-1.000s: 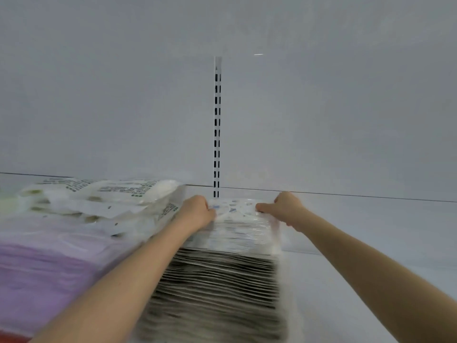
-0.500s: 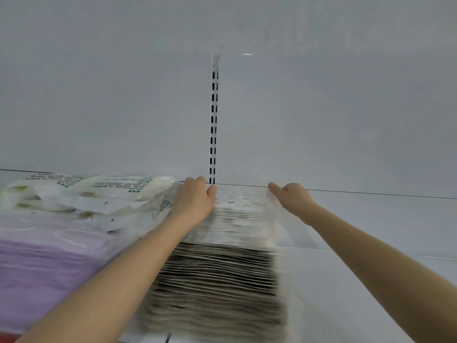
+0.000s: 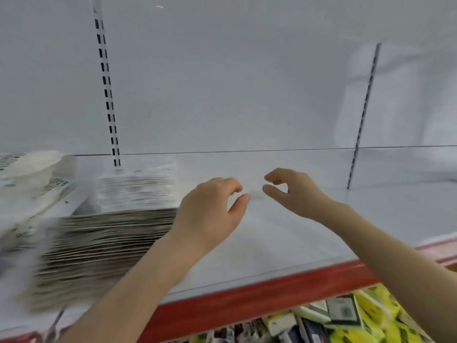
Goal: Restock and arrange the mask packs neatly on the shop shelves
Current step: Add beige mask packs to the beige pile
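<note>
Nearest, below the shelf's red front strip, a lower level holds a jumble of yellow and green boxes. Above the strip lies the white shelf board, bare on its right half.

On the left half stands the row of thin mask packs, set on edge, flat faces to front and back. The row's long axis runs from the front edge to the back panel (motion blur hides the print). Left of it lie soft white packs with green lettering.

The left hand hovers just beside the row's right side, and the right hand is near it. Both have loosely curled fingers, thumbs apart, gripping nothing visible.

Behind rise a slotted white upright, a second upright and the plain white back panel.
</note>
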The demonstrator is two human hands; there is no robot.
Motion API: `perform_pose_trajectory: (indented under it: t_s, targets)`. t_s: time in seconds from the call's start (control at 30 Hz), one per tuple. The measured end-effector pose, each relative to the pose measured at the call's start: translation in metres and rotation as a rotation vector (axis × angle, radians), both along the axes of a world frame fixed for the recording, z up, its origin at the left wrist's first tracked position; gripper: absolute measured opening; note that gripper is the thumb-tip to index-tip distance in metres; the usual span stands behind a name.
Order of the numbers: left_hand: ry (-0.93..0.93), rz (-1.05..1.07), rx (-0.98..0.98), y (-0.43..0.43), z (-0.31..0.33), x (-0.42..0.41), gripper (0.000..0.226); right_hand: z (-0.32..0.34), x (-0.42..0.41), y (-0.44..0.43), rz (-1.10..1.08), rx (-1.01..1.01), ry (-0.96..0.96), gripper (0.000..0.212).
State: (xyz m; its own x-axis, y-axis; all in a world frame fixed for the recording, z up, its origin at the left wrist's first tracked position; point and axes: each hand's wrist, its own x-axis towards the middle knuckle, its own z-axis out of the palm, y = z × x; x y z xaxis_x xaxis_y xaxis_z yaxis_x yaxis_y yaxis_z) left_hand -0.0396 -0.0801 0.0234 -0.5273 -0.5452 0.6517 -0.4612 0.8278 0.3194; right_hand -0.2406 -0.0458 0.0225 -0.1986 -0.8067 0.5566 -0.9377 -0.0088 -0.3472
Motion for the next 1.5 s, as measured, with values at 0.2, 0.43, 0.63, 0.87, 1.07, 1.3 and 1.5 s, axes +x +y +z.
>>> perform_pose_trajectory:
  t_s: [0.2, 0.43, 0.63, 0.87, 1.07, 1.3, 1.5]
  targets:
    - [-0.056, -0.187, -0.008, 0.072, -0.015, -0.098, 0.033, -0.011, -0.095, 0.12, -0.162, 0.044, 0.031, 0.034]
    - [-0.155, -0.435, -0.064, 0.195, -0.014, -0.267, 0.036, -0.008, -0.238, 0.272, -0.432, 0.059, 0.073, 0.033]
    - [-0.23, -0.551, -0.14, 0.265, 0.001, -0.384, 0.033, -0.005, -0.334, 0.365, -0.613, 0.105, -0.014, 0.036]
    - [-0.271, -0.622, -0.21, 0.299, 0.002, -0.514, 0.036, -0.02, -0.444, 0.402, -0.717, 0.115, -0.033, 0.036]
    - [-0.218, -0.636, -0.168, 0.299, -0.01, -0.625, 0.037, -0.017, -0.555, 0.388, -0.705, 0.102, -0.005, 0.039]
    - [-0.132, -0.511, -0.097, 0.275, -0.011, -0.718, 0.039, -0.007, -0.675, 0.344, -0.595, 0.151, 0.061, 0.038]
    - [-0.149, -0.316, -0.076, 0.252, -0.023, -0.746, 0.039, -0.015, -0.772, 0.305, -0.497, 0.353, 0.116, 0.041]
